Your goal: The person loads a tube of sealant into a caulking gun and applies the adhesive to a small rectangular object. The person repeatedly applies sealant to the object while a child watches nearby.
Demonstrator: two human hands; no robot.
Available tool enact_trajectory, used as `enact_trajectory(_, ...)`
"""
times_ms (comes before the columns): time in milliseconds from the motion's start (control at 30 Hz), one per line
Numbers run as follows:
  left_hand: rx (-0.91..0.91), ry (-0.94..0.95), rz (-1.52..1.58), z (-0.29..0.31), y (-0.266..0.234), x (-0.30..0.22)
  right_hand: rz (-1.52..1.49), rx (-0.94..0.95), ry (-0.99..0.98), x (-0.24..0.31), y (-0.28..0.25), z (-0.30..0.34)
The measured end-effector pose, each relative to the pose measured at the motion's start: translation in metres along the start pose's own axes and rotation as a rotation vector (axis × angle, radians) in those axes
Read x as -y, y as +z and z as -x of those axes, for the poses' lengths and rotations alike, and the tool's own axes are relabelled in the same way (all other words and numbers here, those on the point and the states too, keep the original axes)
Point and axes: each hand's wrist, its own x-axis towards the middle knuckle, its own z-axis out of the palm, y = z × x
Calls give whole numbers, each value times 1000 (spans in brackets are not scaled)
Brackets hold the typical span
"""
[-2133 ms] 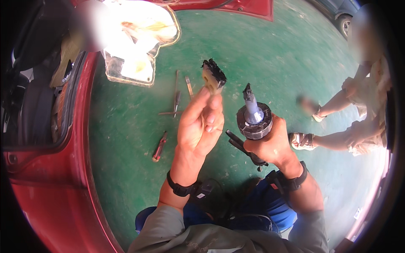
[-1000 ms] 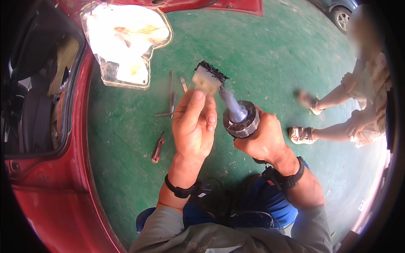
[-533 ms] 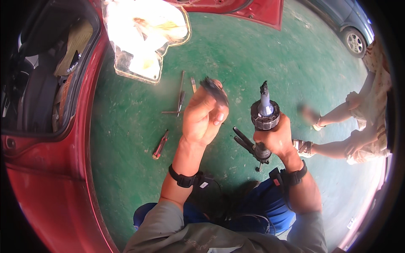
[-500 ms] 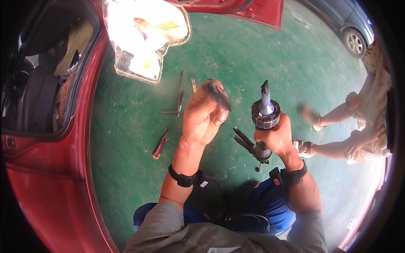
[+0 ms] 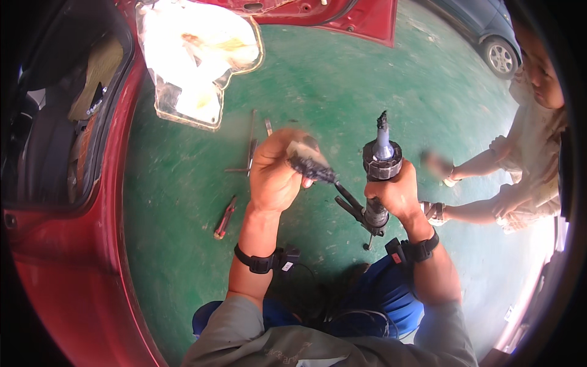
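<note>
My right hand is wrapped around the barrel of a black caulking gun, held upright. Its pale nozzle points away from me, and black paste clings to the tip. The gun's handle and trigger stick out toward the left, below the hand. My left hand is closed on a small piece smeared with black paste; part of it looks pale and thin. Motion blur and the fingers hide what kind of piece it is. The piece is apart from the nozzle, to its left.
Red-handled pliers and several long tools, one a metal rod, lie on the green floor. A clear plastic sheet lies ahead. A red car stands left, its open door at the top. A person crouches at right.
My left hand has turned and lowered slightly, so the piece shows its paste-covered side. The gun stays in my right hand. The view has shifted, bringing more of the crouching person in.
</note>
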Motion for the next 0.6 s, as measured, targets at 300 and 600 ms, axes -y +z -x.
enact_trajectory(300,145,-121,319,0,-15,10,-27,50,-30,2,5,5)
enact_trajectory(600,81,-189,349,0,-15,13,-19,35,-45,-5,0,3)
